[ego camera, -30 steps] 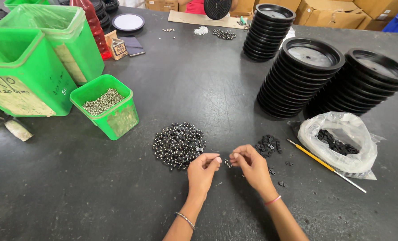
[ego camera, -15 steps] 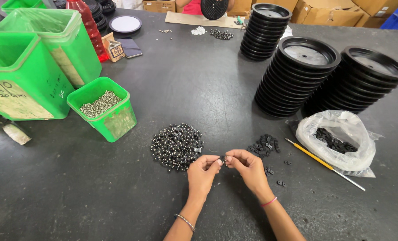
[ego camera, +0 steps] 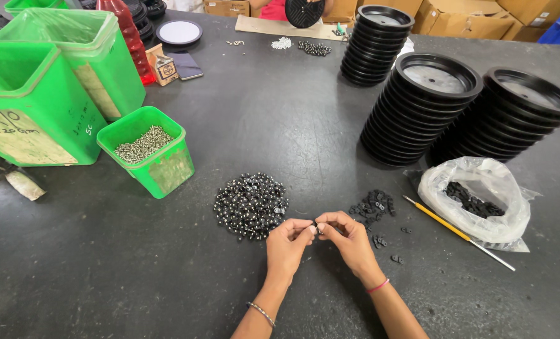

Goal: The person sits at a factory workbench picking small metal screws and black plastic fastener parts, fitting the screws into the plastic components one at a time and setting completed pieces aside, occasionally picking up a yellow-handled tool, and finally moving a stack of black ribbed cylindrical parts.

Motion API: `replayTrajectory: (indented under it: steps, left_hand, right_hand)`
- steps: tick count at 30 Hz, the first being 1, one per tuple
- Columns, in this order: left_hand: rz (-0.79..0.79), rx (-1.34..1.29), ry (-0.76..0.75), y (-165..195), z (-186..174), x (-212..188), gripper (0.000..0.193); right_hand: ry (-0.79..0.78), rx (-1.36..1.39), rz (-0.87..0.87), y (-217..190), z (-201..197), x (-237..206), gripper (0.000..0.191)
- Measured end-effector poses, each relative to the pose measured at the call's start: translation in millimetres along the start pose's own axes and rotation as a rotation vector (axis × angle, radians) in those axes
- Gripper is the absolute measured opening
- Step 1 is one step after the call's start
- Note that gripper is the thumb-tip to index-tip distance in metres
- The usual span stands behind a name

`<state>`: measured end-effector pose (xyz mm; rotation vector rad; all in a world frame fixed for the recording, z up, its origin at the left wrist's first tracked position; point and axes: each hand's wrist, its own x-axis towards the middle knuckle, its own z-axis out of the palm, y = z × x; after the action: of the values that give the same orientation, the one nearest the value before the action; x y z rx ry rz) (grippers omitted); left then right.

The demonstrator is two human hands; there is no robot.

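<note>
Both hands, left hand (ego camera: 290, 242) and right hand (ego camera: 349, 236), are still pinching one small dark part (ego camera: 316, 227) together above the tabletop (ego camera: 280, 119), between two loose piles: shiny beads (ego camera: 250, 204) and black pieces (ego camera: 372, 204); three stacks of black lids (ego camera: 418, 107) are standing behind.

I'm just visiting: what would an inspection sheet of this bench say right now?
Surface: dark grey table, scuffed.
Job's things: pile of shiny dark beads left of the hands; small heap of black parts to their right; tiny part pinched between both hands.
Clutter: small green tub of metal pieces, large green bins, three stacks of black round lids, plastic bag of black parts, yellow-handled stick, red bottle.
Grippers: left hand and right hand meet fingertip to fingertip.
Cables: nothing seen.
Surroundings: cardboard boxes at the far edge.
</note>
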<state>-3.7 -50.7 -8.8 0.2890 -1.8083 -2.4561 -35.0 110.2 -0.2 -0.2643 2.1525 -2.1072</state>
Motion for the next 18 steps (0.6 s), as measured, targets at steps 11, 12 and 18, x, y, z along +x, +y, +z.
replayTrajectory:
  steps: [11,12,18]
  left_hand:
    - [0.183,0.299,0.022,13,1,-8,0.011]
    - [0.187,0.303,0.021,14,2,-9,0.01]
    - [0.245,0.313,0.009,13,0,-8,0.01]
  right_hand:
    - [-0.029,-0.001,0.076,2,-7,2,0.024]
    - [-0.028,0.003,0.075,3,-8,2,0.024]
    - [-0.048,0.024,0.072,2,-9,2,0.022]
